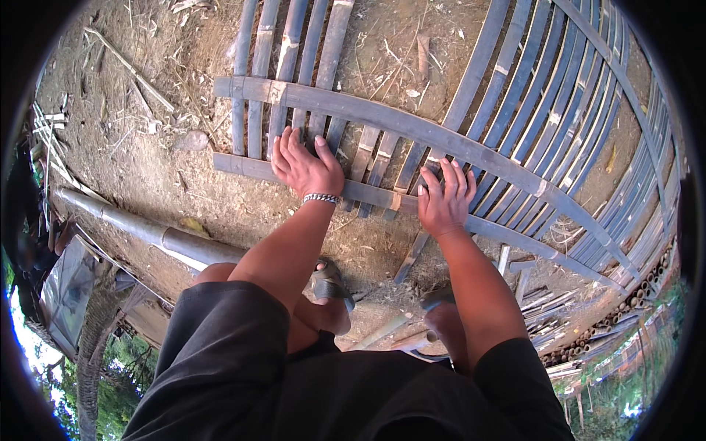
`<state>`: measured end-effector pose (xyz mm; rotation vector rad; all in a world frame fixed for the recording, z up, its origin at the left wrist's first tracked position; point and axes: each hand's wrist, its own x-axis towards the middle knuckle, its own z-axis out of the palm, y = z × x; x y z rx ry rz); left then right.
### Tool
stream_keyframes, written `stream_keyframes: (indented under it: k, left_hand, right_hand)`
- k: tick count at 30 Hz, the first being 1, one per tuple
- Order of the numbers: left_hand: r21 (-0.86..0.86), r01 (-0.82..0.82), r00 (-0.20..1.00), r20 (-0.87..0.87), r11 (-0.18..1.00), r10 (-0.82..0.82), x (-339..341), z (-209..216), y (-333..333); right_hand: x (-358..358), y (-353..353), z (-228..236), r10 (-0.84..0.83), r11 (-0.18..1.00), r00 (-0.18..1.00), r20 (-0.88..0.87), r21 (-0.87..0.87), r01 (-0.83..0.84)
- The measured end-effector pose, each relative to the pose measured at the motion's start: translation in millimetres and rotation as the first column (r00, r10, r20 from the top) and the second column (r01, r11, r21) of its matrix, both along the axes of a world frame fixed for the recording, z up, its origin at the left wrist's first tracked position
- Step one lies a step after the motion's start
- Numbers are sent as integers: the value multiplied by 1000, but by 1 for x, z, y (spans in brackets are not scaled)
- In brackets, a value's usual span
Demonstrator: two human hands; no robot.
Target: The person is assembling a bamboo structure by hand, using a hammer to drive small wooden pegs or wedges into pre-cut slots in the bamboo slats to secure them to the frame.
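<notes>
A lattice of dark bamboo slats lies on the ground in front of me, with long crosspieces running across it. My left hand (305, 165) rests over the near crosspiece (250, 167) and the slats beside it, thumb and fingers apart; a chain bracelet (321, 198) circles that wrist. Farther right, my right hand (445, 198) lies on the same crosspiece with its fingers spread over the slats. Beyond both hands runs the far crosspiece (353, 107). Between the hands, several short slats (379, 158) cross under the two strips. The undersides of my palms are hidden.
Dry dirt (213, 44) with scattered bamboo shavings surrounds the lattice. A thick bamboo pole (132, 218) lies at left, near my leg. More bamboo slats (581, 110) spread far right, with stacked cut bamboo (647, 287) behind. My sandalled foot (329, 283) stands below the lattice.
</notes>
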<state>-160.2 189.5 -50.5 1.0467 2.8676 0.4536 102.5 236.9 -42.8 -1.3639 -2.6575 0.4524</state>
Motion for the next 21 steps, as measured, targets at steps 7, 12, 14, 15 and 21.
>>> stream_keyframes:
  k: [7,12,14,15,21]
  left_hand:
    - [-13,1,1000,15,1000,-1,3,0,0]
    - [60,-12,997,-73,998,16,1,-1,-4]
    - [124,-31,997,-64,992,39,1,-1,-4]
    - [154,-43,997,-59,987,53,1,0,-6]
    - [385,-173,980,-27,906,198,-4,-2,-16]
  right_hand:
    - [3,-4,-4,17,1000,1000,3,13,-17]
    - [-2,-3,3,52,998,998,-24,43,-51]
    - [-1,-3,1,44,998,999,-14,46,-43]
    - [-1,-3,2,49,998,998,-25,43,-48]
    - [6,-4,6,156,988,982,-108,30,-153]
